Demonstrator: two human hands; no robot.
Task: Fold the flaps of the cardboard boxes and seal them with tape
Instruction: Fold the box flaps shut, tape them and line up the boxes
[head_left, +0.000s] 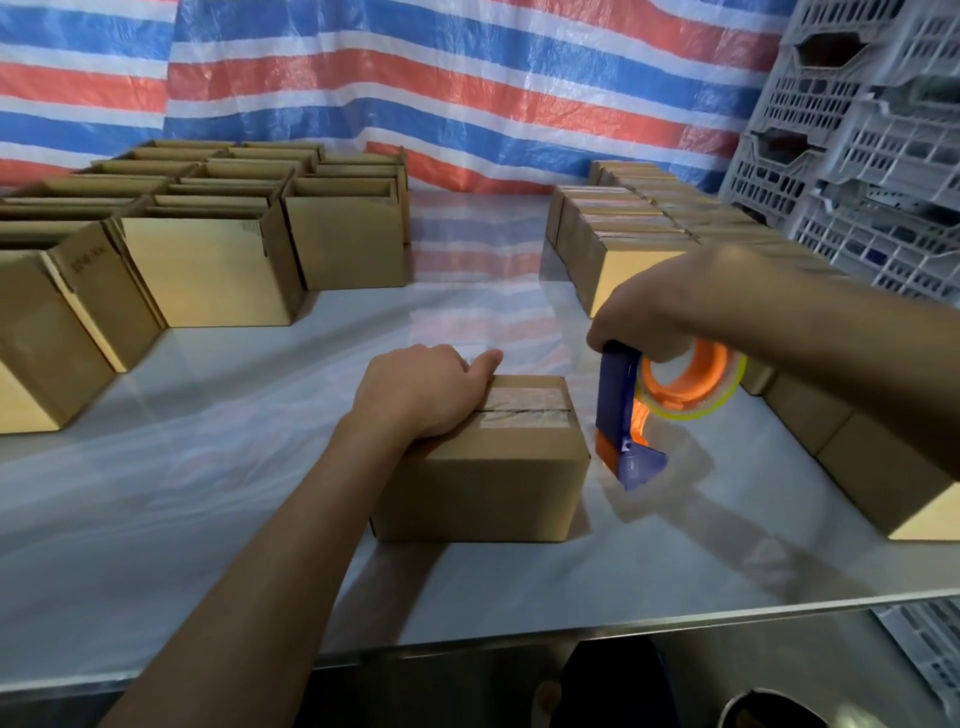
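Well, the only writing is some small dark print on a flap of the open boxes (218, 270), far off to the left of the left hand (421, 392). It is too small to read. One of those boxes also has a pale sticker near its top corner, and that cannot be read either.

The box (493, 483) under the left hand is plain brown cardboard with flat sides and sharp corners. Its flaps are down. A strip of clear, shiny tape (524, 408) runs along the seam on top, from the hand out to the right edge. The box sits on a smooth, pale, glossy tabletop (234, 467).

The tape gun (621, 410) is blue plastic with orange parts. It carries a round roll (691, 384) of clear tape on an orange hub.

The left hand holds the box. Its palm lies on top, its fingers bend down over the far edge, and its thumb points straight out to the right. The arm reaches in from the lower left.

The right hand (660, 312) grips the top of the tape gun from above, just right of the box. The gun's blue tip hangs low beside the box's right side.

Behind the right hand stand rows of shut boxes (623, 234). Grey plastic crates (857, 130) with holes are stacked further right. A red, white and blue striped tarp (467, 78) hangs at the back.
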